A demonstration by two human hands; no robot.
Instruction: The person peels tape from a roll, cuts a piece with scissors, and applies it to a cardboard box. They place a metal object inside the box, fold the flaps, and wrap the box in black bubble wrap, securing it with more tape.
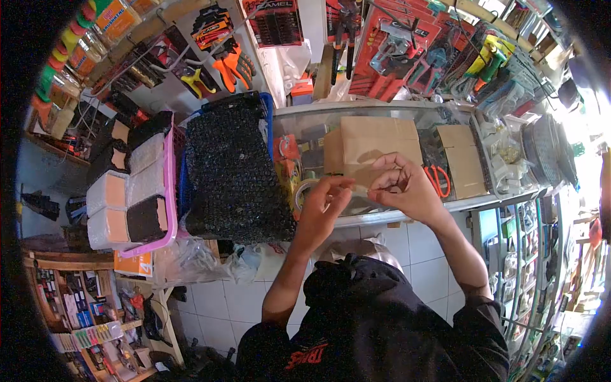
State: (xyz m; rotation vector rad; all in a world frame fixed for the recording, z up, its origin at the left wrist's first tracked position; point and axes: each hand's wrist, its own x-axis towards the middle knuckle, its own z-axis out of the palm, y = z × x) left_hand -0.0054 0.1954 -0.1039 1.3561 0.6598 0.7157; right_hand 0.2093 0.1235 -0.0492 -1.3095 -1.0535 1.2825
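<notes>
My left hand (323,209) is raised over the front edge of the glass counter, thumb and forefinger pinched together. Close by on its right, my right hand (405,190) also pinches, its other fingers curled. A small pale, see-through bit seems to stretch between the fingertips, too faint to name. Just beyond them sits a brown cardboard box (382,137) on the counter. A tape roll (301,195) lies by my left hand, partly hidden behind it. Orange-handled scissors (439,181) rest to the right of my right hand.
Black bubble wrap (232,165) drapes over a blue basket at left, beside a pink basket (170,210) of wrapped boxes. A flat cardboard piece (462,159) lies on the glass counter (375,219). Packaged tools (407,51) hang above; shelving (528,267) stands at right.
</notes>
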